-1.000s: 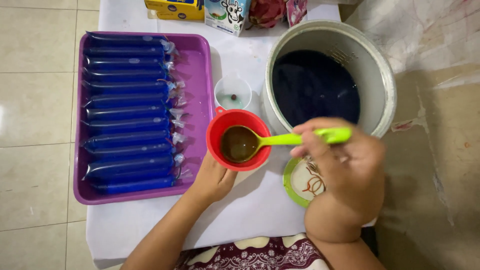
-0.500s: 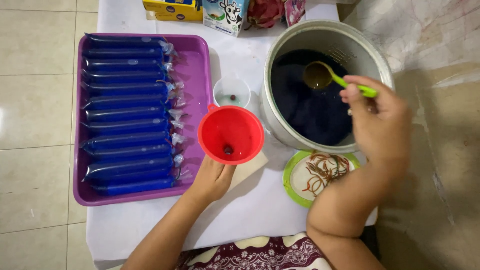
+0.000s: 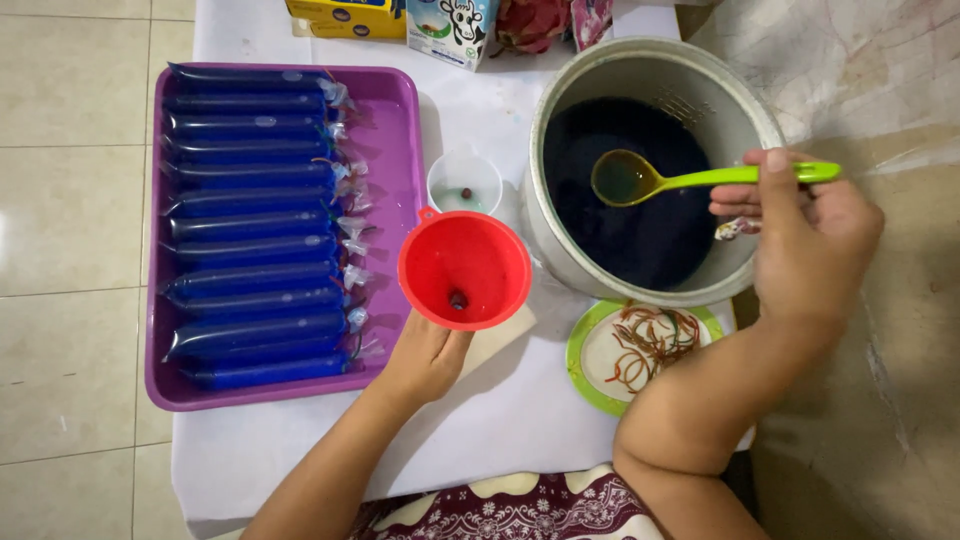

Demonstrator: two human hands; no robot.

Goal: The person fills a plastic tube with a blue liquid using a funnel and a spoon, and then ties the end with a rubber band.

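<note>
My right hand (image 3: 805, 232) grips a green ladle (image 3: 690, 178) by its handle; the ladle's bowl hangs over the dark blue liquid inside a large metal pot (image 3: 640, 75). My left hand (image 3: 425, 355) is wrapped around something beneath a red funnel (image 3: 465, 268) and holds the funnel upright above the white table; what it grips under the funnel is hidden. The funnel is almost empty, with a dark spot at its hole.
A purple tray (image 3: 400, 130) at the left holds several sealed tubes of blue liquid (image 3: 255, 255). A small clear cup (image 3: 465, 182) stands between tray and pot. A green-rimmed plate (image 3: 585, 365) holds rubber bands. Cartons (image 3: 445, 30) stand at the far edge.
One second ago the ladle was over the funnel, which was full of liquid. The right hand has since carried the ladle to the pot, and the funnel has drained.
</note>
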